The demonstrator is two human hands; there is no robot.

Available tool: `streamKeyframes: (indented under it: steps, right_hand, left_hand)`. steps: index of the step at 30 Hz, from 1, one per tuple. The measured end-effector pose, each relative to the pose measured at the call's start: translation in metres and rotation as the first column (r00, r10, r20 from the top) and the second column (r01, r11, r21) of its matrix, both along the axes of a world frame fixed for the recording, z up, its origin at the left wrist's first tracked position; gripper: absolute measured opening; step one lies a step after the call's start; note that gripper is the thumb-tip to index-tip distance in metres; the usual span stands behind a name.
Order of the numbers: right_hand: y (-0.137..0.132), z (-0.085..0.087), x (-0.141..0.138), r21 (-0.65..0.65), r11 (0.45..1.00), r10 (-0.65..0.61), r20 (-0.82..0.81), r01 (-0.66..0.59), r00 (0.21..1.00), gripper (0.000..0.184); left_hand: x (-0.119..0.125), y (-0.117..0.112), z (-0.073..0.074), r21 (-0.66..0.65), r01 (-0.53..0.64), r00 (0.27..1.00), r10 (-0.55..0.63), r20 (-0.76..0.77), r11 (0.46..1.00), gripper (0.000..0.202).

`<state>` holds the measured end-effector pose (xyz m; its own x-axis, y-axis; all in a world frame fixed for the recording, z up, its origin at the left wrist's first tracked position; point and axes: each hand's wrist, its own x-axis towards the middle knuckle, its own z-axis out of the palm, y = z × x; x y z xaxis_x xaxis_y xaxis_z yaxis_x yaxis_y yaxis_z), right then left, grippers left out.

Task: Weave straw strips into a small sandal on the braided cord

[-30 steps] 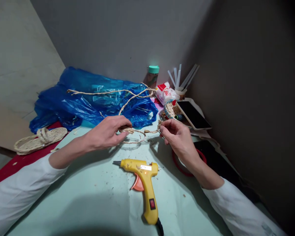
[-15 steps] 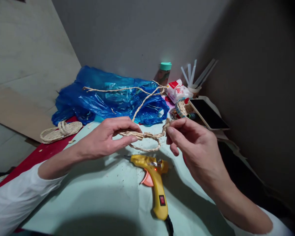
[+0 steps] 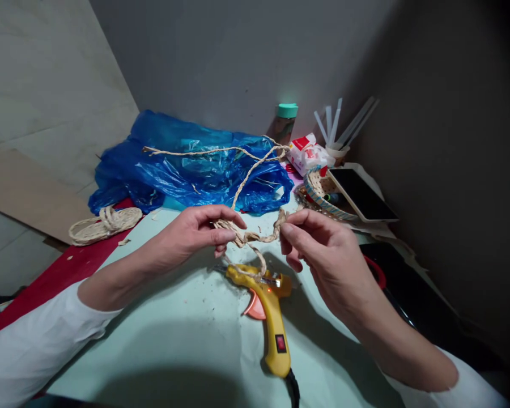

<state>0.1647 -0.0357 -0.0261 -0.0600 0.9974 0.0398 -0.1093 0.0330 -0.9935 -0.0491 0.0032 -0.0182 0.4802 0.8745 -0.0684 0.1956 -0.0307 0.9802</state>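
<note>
A twisted straw cord point(image 3: 263, 238), tan in colour, stretches between my two hands above the table. My left hand point(image 3: 199, 229) pinches its bundled, folded part between thumb and fingers. The tip of my right hand point(image 3: 318, 241), thumb against forefinger, grips the cord's bent end. A loop of the cord hangs down in front of a yellow glue gun point(image 3: 276, 334), which lies on the pale green table cover with its small light glowing. From my left hand a long strand runs back over a blue plastic bag point(image 3: 174, 170).
At the left lies a coiled straw piece point(image 3: 106, 225) on red cloth. Toward the back right are a jar with a green lid point(image 3: 287, 110), a red and white packet point(image 3: 308, 153), glue sticks point(image 3: 335, 122) in a cup, a woven basket point(image 3: 318, 190) and a phone point(image 3: 361, 192).
The cord's loop has dropped lower, now overlapping the glue gun. My right hand has shifted slightly left and down, and a red handle shows behind its wrist.
</note>
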Motion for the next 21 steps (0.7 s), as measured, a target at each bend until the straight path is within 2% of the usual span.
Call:
streamKeyframes:
  steps: [3, 7, 9, 14, 17, 21]
  right_hand:
    - [0.0, 0.0, -0.002, -0.083, 0.996, 0.039, -0.074, -0.045, 0.997, 0.018]
    - [0.002, -0.002, -0.001, -0.147, 0.984, 0.08, -0.105, -0.095, 0.991, 0.019]
    - [0.003, -0.004, -0.001, -0.185, 0.976, 0.097, -0.106, -0.116, 0.99, 0.019]
    - [0.004, -0.01, -0.001, -0.223, 0.962, 0.134, -0.112, -0.156, 0.985, 0.019]
    - [0.002, -0.01, -0.002, -0.21, 0.96, 0.16, -0.12, -0.183, 0.98, 0.02]
    - [-0.001, -0.01, -0.002, -0.18, 0.955, 0.213, -0.13, -0.234, 0.969, 0.02]
  left_hand:
    - [0.003, 0.001, -0.007, -0.068, -0.001, 0.999, 0.004, 0.046, 0.998, 0.025]
    - [0.009, -0.001, -0.013, -0.123, 0.027, 1.0, -0.028, -0.003, 0.992, 0.03]
    - [0.013, -0.002, -0.015, -0.082, 0.012, 0.999, -0.016, -0.042, 0.997, 0.034]
    - [0.018, -0.007, -0.012, 0.114, -0.062, 0.99, 0.076, -0.121, 0.992, 0.044]
    - [0.018, -0.011, -0.01, 0.104, -0.096, 0.987, 0.108, -0.116, 0.99, 0.047]
    - [0.016, -0.015, -0.011, 0.047, -0.06, 0.998, 0.06, 0.009, 0.997, 0.039]
